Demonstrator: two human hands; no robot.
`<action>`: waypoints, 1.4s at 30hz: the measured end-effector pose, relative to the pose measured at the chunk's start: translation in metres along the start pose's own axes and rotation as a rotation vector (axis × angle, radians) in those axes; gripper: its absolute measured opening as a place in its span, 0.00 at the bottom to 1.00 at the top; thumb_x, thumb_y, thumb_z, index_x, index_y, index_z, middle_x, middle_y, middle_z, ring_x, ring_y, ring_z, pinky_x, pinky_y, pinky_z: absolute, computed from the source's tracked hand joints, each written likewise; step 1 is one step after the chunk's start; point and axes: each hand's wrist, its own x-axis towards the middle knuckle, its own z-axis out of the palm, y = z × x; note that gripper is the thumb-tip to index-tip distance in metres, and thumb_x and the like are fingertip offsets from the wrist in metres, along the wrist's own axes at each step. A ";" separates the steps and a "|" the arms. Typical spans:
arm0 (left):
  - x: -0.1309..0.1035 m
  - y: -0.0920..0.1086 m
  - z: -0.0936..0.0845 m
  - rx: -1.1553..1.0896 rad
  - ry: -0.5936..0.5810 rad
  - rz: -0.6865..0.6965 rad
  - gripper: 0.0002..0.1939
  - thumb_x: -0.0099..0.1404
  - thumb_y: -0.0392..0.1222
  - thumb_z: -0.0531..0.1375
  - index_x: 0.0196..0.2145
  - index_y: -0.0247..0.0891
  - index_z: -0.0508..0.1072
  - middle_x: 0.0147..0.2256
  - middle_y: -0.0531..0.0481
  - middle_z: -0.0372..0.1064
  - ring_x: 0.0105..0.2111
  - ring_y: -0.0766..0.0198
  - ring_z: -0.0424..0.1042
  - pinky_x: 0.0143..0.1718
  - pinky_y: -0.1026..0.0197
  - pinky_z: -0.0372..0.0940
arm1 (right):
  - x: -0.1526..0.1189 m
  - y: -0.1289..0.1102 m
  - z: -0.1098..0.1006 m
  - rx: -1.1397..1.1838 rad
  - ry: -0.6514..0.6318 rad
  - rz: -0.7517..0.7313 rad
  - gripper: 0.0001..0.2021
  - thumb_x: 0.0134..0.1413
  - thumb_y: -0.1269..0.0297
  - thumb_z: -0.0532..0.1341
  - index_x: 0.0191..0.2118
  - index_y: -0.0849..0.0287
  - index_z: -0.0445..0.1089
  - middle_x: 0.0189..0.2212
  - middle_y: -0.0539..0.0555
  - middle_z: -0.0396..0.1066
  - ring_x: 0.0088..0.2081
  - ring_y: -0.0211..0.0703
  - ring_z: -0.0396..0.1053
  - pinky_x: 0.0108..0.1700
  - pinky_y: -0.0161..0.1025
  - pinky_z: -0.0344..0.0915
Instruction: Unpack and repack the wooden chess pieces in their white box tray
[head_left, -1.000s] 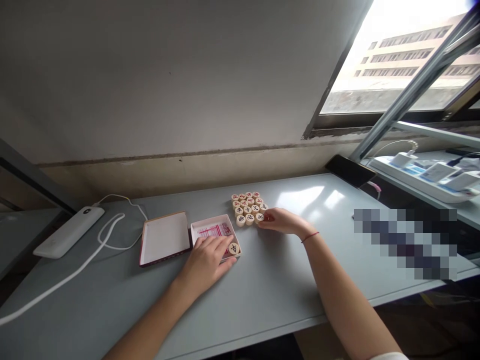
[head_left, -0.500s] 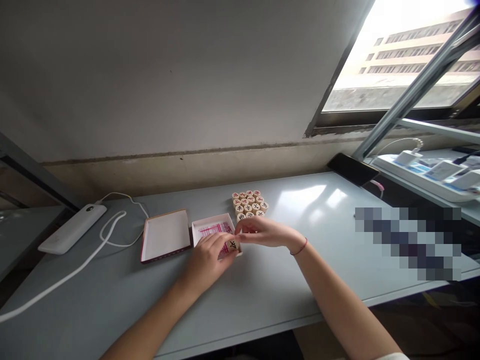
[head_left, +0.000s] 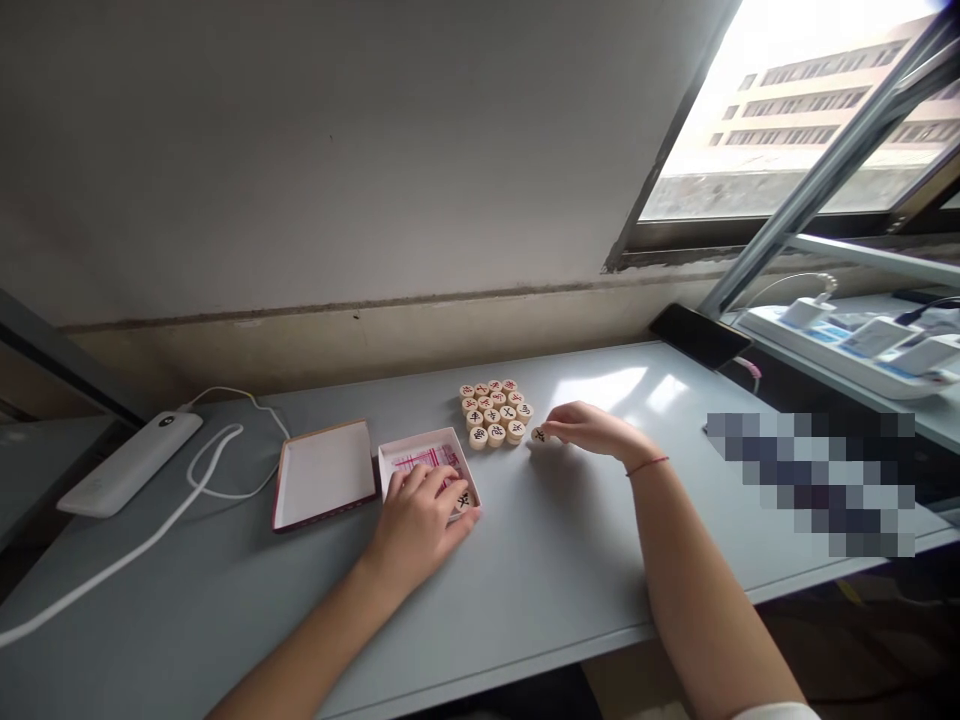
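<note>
My left hand (head_left: 418,515) reaches over the near side of a small white open box (head_left: 421,443) with pink print inside. Its fingers and thumb curl round a Chinese chess piece (head_left: 463,502) with a dark character, low at the box's right corner. Off to the right, my right hand (head_left: 592,430) pinches another Chinese chess piece (head_left: 539,435), close above or on the table. Left of that piece stand stacked round wooden pieces (head_left: 496,414) in rows, with red characters at the back and black in front.
Beside the box lies its lid (head_left: 324,478), inside up. A white power bank (head_left: 135,462) with a white cable (head_left: 172,530) is at the left. A dark phone (head_left: 699,337) leans at the back right, near a power strip (head_left: 847,350). A pixelated patch covers the table's right side.
My right hand has moved right, away from the box and my left hand, with a chess piece in its fingers. My left hand stays at the box. The view has shifted slightly.
</note>
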 end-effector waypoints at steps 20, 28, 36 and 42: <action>0.002 -0.005 0.002 -0.355 0.152 -0.086 0.07 0.70 0.37 0.49 0.39 0.40 0.67 0.36 0.50 0.72 0.37 0.62 0.71 0.39 0.60 0.63 | -0.017 -0.057 0.041 0.051 -0.387 -0.484 0.12 0.52 0.54 0.60 0.35 0.59 0.68 0.22 0.45 0.59 0.24 0.32 0.54 0.25 0.32 0.49; 0.002 -0.004 -0.003 -0.459 0.222 -0.129 0.06 0.70 0.41 0.51 0.38 0.41 0.67 0.34 0.52 0.71 0.35 0.64 0.72 0.37 0.63 0.66 | -0.022 -0.071 0.059 0.078 -0.336 -0.554 0.08 0.52 0.60 0.59 0.32 0.60 0.67 0.21 0.45 0.58 0.24 0.32 0.52 0.24 0.31 0.48; 0.010 -0.005 -0.039 -0.451 0.273 -0.127 0.09 0.70 0.39 0.51 0.43 0.42 0.69 0.41 0.49 0.71 0.41 0.63 0.72 0.43 0.61 0.67 | -0.025 -0.037 0.008 0.225 -0.192 -0.368 0.16 0.56 0.52 0.55 0.28 0.60 0.65 0.23 0.47 0.59 0.25 0.33 0.53 0.24 0.32 0.49; -0.040 0.003 -0.109 -0.477 0.302 0.081 0.12 0.70 0.39 0.51 0.44 0.49 0.71 0.43 0.51 0.71 0.42 0.61 0.72 0.43 0.61 0.68 | -0.006 0.010 -0.004 0.200 -0.152 0.018 0.15 0.51 0.53 0.57 0.26 0.60 0.66 0.21 0.47 0.58 0.23 0.33 0.55 0.23 0.32 0.50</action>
